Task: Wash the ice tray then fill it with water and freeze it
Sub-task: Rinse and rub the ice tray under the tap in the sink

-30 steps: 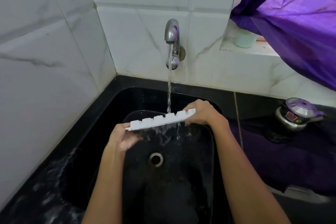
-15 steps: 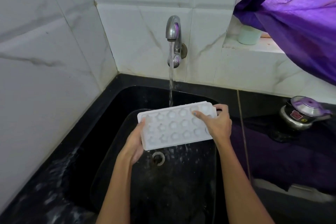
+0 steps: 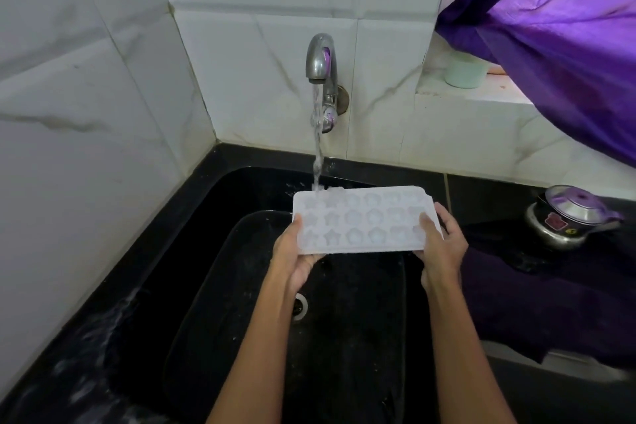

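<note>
A white ice tray [image 3: 361, 220] with star and flower shaped cells is held flat, cells up, over the black sink [image 3: 241, 286]. My left hand [image 3: 294, 251] grips its left end with the thumb on top. My right hand [image 3: 440, 244] grips the right end the same way. Water runs from the steel tap [image 3: 321, 62] on the tiled wall and lands on the tray's far left corner.
The sink's drain [image 3: 300, 306] lies below my left wrist. A small steel pot with a lid [image 3: 568, 217] sits on the black counter at the right. A pale green cup [image 3: 464, 70] stands on the ledge under a purple curtain [image 3: 557, 27].
The tray went from edge-on under the stream to lying flat with its cells facing up. Both hands shifted their hold to the two ends, and the stream now hits the far left corner.
</note>
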A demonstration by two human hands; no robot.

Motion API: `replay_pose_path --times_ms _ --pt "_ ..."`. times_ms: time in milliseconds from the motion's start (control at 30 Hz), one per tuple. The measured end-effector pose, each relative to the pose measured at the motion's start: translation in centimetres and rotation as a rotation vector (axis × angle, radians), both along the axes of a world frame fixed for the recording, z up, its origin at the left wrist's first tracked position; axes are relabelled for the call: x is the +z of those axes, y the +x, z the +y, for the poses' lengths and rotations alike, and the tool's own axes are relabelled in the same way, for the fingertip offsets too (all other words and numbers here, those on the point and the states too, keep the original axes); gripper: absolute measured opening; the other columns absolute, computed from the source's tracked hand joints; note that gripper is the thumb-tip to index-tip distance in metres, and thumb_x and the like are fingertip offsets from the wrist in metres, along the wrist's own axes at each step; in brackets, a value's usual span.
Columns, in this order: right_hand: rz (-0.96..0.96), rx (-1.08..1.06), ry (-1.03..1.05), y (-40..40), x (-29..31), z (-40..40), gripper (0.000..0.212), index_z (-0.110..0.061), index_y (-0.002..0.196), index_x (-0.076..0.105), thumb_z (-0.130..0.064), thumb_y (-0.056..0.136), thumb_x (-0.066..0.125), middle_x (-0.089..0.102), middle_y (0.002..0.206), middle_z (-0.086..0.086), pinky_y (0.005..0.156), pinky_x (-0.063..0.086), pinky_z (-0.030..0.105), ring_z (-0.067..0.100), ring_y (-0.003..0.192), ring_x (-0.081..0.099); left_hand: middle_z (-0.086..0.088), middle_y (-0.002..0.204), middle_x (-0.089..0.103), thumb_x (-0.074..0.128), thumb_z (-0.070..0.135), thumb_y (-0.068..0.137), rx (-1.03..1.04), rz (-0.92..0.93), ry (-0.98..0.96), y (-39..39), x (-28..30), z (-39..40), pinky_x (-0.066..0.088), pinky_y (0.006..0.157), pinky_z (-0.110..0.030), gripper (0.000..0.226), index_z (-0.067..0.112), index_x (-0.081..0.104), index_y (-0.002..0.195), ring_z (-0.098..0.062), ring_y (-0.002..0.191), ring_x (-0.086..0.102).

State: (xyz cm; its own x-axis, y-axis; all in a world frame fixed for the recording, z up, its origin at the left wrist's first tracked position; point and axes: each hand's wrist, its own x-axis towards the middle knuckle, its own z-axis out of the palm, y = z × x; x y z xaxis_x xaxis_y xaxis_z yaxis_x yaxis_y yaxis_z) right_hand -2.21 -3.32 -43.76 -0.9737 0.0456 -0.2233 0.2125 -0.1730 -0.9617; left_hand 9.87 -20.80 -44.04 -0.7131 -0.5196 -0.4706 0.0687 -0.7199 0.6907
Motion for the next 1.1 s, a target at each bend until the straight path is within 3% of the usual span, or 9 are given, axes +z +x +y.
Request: replay_pose_path --times_ms 167,367,600,833,933,1100 --pt "0.033 -0.193 -0.021 0.9 -0.5 -0.6 0.034 -0.015 0.127 0.063 -0.019 0.093 0.064 0.065 0.124 -0.001 0.095 0.054 0.033 0.016 0.114 0.062 -0.015 0.108 0.069 0.049 0.028 0.097 0.145 -0.096 -0.009 -2.0 0.8 1.1 0.057 0.076 -0.044 0.033 0.004 0.059 0.119 -0.030 0.096 0.068" --pt "0.026 -0.289 -0.030 0.6 -0.7 -0.6 0.036 -0.013 0.126 0.064 -0.022 0.092 0.065 0.066 0.124 -0.001 0.097 0.052 0.031 0.014 0.113 0.062 -0.012 0.104 0.071 0.055 0.029 0.095 0.148 -0.163 -0.072 -3.5 1.4 1.4 0.057 0.083 -0.045 0.029 0.007 0.064 0.112 -0.028 0.092 0.069" --pt "0.057 -0.262 -0.041 0.5 -0.1 -1.9 0.036 -0.010 0.127 0.063 -0.020 0.093 0.064 0.065 0.123 0.000 0.086 0.049 0.020 0.011 0.110 0.061 -0.013 0.104 0.070 0.060 0.031 0.091 0.205 -0.188 -0.088 -3.5 1.9 0.1 0.056 0.083 -0.047 0.031 0.007 0.064 0.110 -0.028 0.091 0.069" --pt "0.070 -0.197 -0.009 1.4 -0.1 -3.6 0.036 -0.012 0.125 0.064 -0.021 0.091 0.068 0.066 0.122 -0.001 0.098 0.051 0.031 0.013 0.114 0.061 -0.012 0.101 0.071 0.061 0.030 0.091 0.262 -0.170 -0.092 -1.6 1.8 -1.1 0.058 0.078 -0.046 0.026 0.010 0.065 0.107 -0.028 0.088 0.070" --pt "0.076 -0.183 0.001 1.9 -0.1 -4.0 0.036 -0.011 0.125 0.065 -0.020 0.090 0.068 0.066 0.123 -0.001 0.097 0.050 0.027 0.012 0.115 0.060 -0.012 0.102 0.071 0.061 0.029 0.091 0.301 -0.172 -0.082 -0.6 1.7 -1.2 0.058 0.077 -0.042 0.019 0.013 0.065 0.099 -0.026 0.087 0.070" --pt "0.085 -0.145 0.028 2.9 -0.2 -4.7 0.036 -0.010 0.124 0.066 -0.019 0.089 0.069 0.067 0.122 -0.001 0.100 0.048 0.027 0.012 0.116 0.060 -0.010 0.099 0.071 0.059 0.030 0.092 0.340 -0.178 -0.055 1.2 1.6 -1.4 0.058 0.074 -0.042 0.023 0.013 0.063 0.106 -0.026 0.087 0.070"
